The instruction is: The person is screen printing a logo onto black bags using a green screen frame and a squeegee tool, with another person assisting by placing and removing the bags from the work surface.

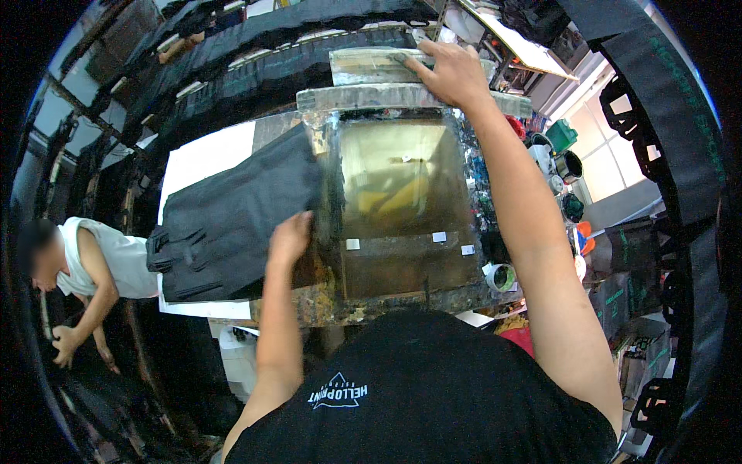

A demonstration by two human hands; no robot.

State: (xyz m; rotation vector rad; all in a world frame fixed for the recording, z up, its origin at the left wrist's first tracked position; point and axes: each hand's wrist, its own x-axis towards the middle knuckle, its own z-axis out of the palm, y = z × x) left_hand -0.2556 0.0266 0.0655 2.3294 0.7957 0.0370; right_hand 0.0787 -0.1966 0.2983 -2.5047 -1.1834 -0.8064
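My right hand [456, 73] is closed over a worn, pale squeegee [363, 69] at the far end of the printing screen. The screen's far bar [340, 98] lies just in front of it. Yellowish translucent mesh [394, 166] fills the frame, with small white patches stuck along its near part. To the left, my left hand [291, 238] is slightly blurred, its fingers curled at the near right edge of a black fabric bag [247, 205]. That bag lies on a stack whose handles bunch at the left. The fingertips are partly hidden.
White board [224, 147] shows beneath the bags. Another person [108, 263] in a white sleeveless top works at the left. Paint pots and a green container [561, 134] crowd the right side, with an open tub [501, 277] by the screen. Black bags hang far right.
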